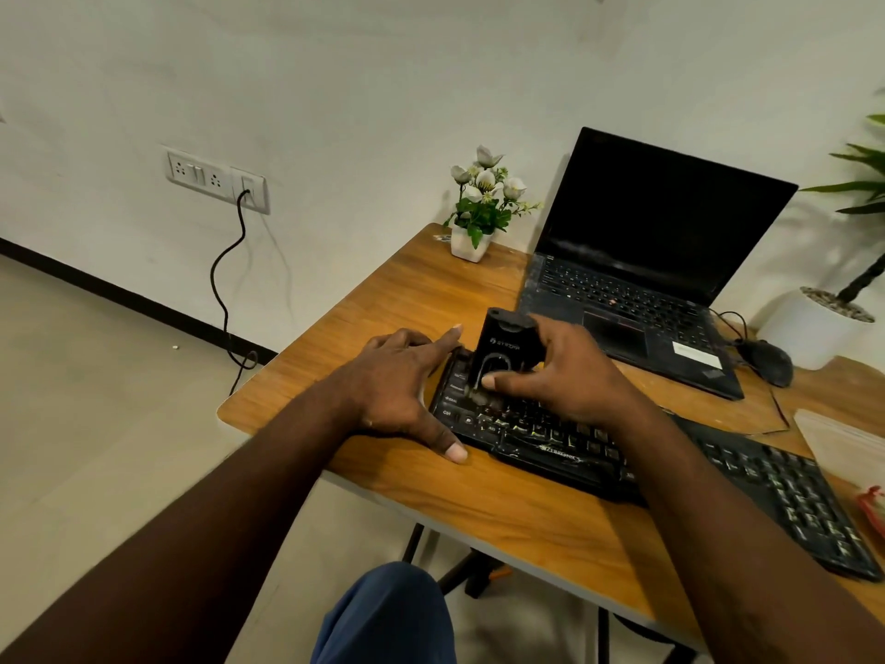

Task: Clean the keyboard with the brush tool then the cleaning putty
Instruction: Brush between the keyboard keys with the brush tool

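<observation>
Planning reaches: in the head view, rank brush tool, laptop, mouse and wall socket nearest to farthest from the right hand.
1. brush tool, in the right hand
2. laptop, just behind
3. mouse, far right
4. wall socket, left wall

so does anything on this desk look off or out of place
Nothing is spilled or knocked over. What stands out is dirt: pale grime streaks the keyboard, on which the right hand holds the brush tool, and the laptop deck looks dusty and smudged.
</observation>
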A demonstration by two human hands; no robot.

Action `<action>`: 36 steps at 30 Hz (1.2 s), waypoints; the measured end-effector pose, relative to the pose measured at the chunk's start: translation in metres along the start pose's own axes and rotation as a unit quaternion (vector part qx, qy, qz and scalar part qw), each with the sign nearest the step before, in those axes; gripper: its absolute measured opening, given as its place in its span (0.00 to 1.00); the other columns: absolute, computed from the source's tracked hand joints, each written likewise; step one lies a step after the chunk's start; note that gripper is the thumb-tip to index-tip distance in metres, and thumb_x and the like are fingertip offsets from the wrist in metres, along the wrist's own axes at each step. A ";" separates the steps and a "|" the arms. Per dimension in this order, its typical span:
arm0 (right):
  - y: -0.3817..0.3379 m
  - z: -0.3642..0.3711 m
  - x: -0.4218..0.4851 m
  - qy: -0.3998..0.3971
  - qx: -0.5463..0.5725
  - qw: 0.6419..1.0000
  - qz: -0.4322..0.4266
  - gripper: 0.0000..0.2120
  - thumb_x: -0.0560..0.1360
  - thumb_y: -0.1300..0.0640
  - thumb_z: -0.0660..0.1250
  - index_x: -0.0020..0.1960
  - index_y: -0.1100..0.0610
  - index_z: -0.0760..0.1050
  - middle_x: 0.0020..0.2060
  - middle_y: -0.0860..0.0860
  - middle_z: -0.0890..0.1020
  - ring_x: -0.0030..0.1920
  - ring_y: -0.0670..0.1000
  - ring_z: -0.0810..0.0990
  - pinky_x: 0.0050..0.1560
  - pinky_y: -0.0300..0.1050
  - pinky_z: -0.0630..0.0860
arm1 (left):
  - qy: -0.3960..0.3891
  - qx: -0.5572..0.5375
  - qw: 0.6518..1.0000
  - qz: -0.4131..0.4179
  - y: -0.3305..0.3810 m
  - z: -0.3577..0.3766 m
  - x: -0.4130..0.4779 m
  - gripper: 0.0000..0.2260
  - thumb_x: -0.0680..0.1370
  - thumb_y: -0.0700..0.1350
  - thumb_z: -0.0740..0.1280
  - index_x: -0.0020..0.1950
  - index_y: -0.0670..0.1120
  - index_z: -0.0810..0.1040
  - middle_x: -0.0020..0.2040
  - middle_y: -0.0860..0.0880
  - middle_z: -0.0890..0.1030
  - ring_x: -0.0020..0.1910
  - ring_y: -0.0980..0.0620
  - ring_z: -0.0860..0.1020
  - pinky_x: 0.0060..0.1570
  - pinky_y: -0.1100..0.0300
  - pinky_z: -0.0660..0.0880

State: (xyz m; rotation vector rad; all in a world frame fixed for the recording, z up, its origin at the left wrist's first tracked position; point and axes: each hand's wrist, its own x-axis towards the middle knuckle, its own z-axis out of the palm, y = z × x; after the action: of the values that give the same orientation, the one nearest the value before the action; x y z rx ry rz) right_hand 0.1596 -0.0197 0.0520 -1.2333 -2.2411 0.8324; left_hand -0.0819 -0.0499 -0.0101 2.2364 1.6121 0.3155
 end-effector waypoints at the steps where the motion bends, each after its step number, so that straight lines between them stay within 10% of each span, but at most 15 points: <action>1: 0.005 -0.001 0.006 0.043 -0.041 0.998 0.018 0.29 0.69 0.52 0.82 0.66 0.49 0.75 0.55 0.44 0.84 0.52 0.42 0.83 0.51 0.40 0.82 | -0.003 0.001 1.000 -0.003 0.001 0.000 -0.001 0.67 0.56 0.81 0.71 0.83 0.60 0.36 0.82 0.46 0.58 0.79 0.48 0.54 0.77 0.44 0.55; 5: 0.013 -0.003 0.015 0.162 -0.116 0.980 0.017 0.31 0.70 0.50 0.81 0.70 0.50 0.74 0.58 0.48 0.83 0.54 0.46 0.81 0.53 0.41 0.78 | 0.001 0.008 1.000 0.012 0.005 0.001 -0.002 0.66 0.59 0.80 0.71 0.83 0.58 0.36 0.84 0.50 0.54 0.80 0.50 0.51 0.79 0.44 0.51; 10: 0.014 0.001 0.006 0.021 0.001 1.000 -0.007 0.27 0.69 0.50 0.81 0.65 0.48 0.76 0.52 0.44 0.84 0.49 0.43 0.84 0.51 0.45 0.83 | 0.008 0.001 1.000 0.026 0.012 0.006 0.003 0.67 0.57 0.81 0.71 0.83 0.60 0.35 0.84 0.53 0.54 0.81 0.50 0.51 0.79 0.42 0.50; 14: 0.018 -0.004 0.018 0.114 -0.071 0.991 -0.006 0.31 0.70 0.52 0.81 0.69 0.50 0.74 0.54 0.42 0.82 0.50 0.43 0.82 0.49 0.38 0.79 | 0.008 0.009 1.000 0.020 0.013 0.006 0.007 0.67 0.58 0.79 0.72 0.83 0.58 0.35 0.84 0.53 0.55 0.81 0.51 0.52 0.79 0.45 0.49; 19: 0.024 0.003 0.020 0.026 0.008 1.000 -0.016 0.25 0.69 0.50 0.81 0.62 0.47 0.76 0.51 0.43 0.85 0.50 0.43 0.85 0.48 0.39 0.82 | 0.026 0.012 0.999 0.024 0.010 0.009 0.013 0.67 0.57 0.82 0.69 0.83 0.59 0.37 0.83 0.55 0.59 0.80 0.51 0.55 0.78 0.44 0.53; 24: 0.031 0.000 0.027 0.190 -0.123 0.974 -0.016 0.32 0.70 0.50 0.80 0.70 0.51 0.74 0.58 0.49 0.84 0.54 0.47 0.81 0.52 0.39 0.78 | 0.020 0.032 0.999 0.024 0.012 0.007 0.013 0.65 0.60 0.82 0.68 0.84 0.56 0.39 0.83 0.55 0.57 0.79 0.54 0.54 0.79 0.46 0.51; 30: 0.030 -0.002 0.019 0.089 -0.055 0.994 -0.029 0.27 0.69 0.49 0.81 0.65 0.48 0.76 0.51 0.42 0.83 0.48 0.40 0.82 0.46 0.35 0.79 | 0.002 0.043 0.999 0.013 0.016 0.004 0.012 0.64 0.61 0.80 0.69 0.84 0.56 0.39 0.84 0.56 0.53 0.79 0.54 0.52 0.78 0.48 0.50; 36: 0.035 0.000 0.024 0.151 -0.021 0.988 -0.009 0.30 0.69 0.52 0.81 0.68 0.50 0.75 0.54 0.44 0.84 0.50 0.43 0.83 0.53 0.45 0.83 | 0.005 0.040 0.999 0.013 0.016 0.004 0.012 0.64 0.61 0.80 0.69 0.84 0.55 0.40 0.83 0.56 0.55 0.79 0.54 0.53 0.78 0.47 0.51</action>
State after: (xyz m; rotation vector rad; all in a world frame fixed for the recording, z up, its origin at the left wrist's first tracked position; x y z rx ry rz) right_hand 0.1687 0.0154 0.0304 -1.2623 -2.0302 0.5506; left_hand -0.0631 -0.0439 -0.0071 2.3203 1.6307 0.2742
